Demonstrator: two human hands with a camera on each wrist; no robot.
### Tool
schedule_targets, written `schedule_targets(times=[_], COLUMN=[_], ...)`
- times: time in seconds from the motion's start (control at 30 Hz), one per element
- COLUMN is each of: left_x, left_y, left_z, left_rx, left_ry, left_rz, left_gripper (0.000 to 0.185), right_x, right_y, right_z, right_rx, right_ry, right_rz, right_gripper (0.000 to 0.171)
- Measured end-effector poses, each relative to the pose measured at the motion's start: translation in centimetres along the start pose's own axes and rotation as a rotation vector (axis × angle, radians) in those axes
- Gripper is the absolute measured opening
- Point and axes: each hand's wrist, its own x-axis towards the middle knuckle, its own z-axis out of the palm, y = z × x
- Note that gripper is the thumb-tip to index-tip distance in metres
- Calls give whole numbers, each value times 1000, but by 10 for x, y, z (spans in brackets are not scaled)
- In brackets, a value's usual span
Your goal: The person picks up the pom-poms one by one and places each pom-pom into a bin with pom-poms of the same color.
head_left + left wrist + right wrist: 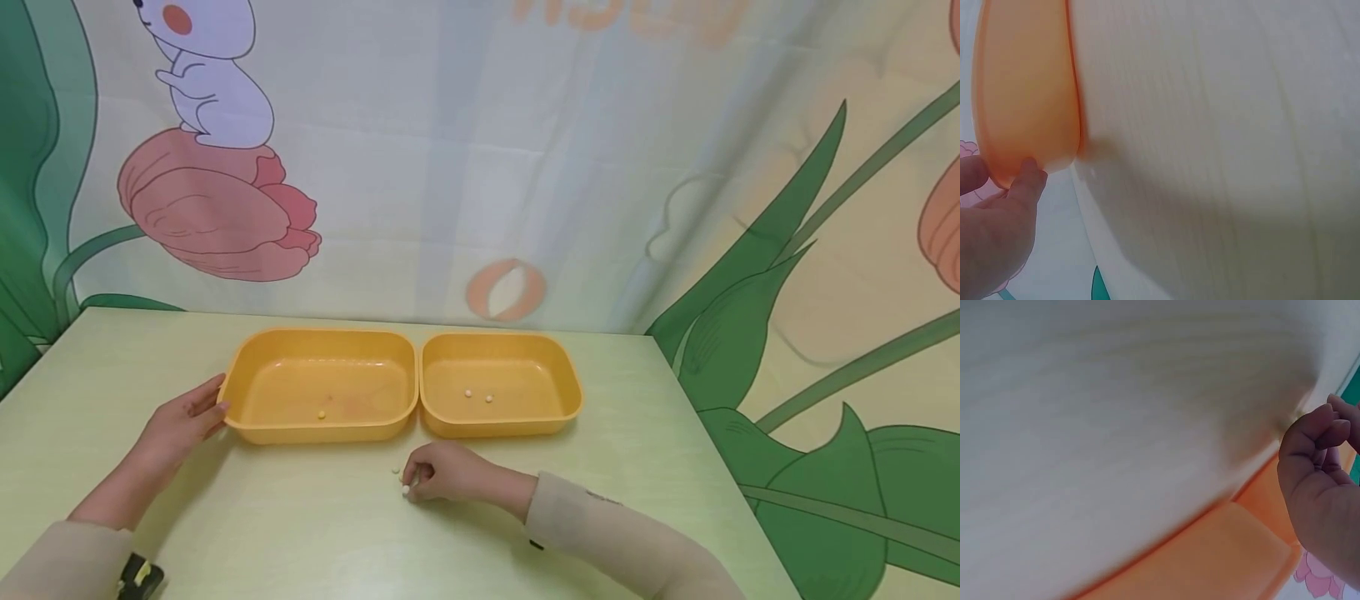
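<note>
Head view: the pale green bench (285, 517) stops at the back against a printed fabric backdrop (360, 167) with soft folds, and its right edge slants past the small tray (498, 428), well apart from it. In front of the trays, a broad stretch of bench lies between the left hand (176, 425) and the right hand (444, 472). Two trays stand side by side, rims close together, the large tray (315, 434) on the left; both look like glossy yellow plastic, rectangular with rounded corners. Six small round beads can be counted: one yellow bead (322, 414) in the large tray near its front wall, two white beads (468, 393) in the small tray, and three by the right hand, a pale bead (395, 471) and a partly hidden yellowish bead (401, 478) on the bench, plus a fingertip bead (406, 491), white. The left hand is clamped on the large tray's left end; the right hand, fingers curled, pinches the fingertip bead.

Left wrist view: fingertips press the large tray's smooth, rounded corner, near the bench's edge; faint streaks mark the bench.

Right wrist view: both trays' outer walls slant across the bottom, and the right hand's bent fingers come together beside a blurred yellowish speck
</note>
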Motion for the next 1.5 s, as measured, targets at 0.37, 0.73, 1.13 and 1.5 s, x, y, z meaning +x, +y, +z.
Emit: schedule_targets(times=[0.37, 0.73, 1.13, 1.5], left_x=[1, -1, 0, -1], left_y=[1, 2, 3, 5], left_z=[1, 0, 0, 1], left_rx=[-12, -2, 3, -5], left_ry=[4, 6, -2, -2], left_rz=[-21, -15, -15, -27], left_gripper=[64, 64, 64, 64], right_x=[-12, -29, -46, -50], right_y=[5, 15, 14, 10], right_z=[-22, -51, -90, -141], right_rx=[86, 100, 108, 103], right_ry=[-64, -42, 32, 86], right_rz=[5, -23, -1, 37], right_gripper=[8, 9, 10, 14])
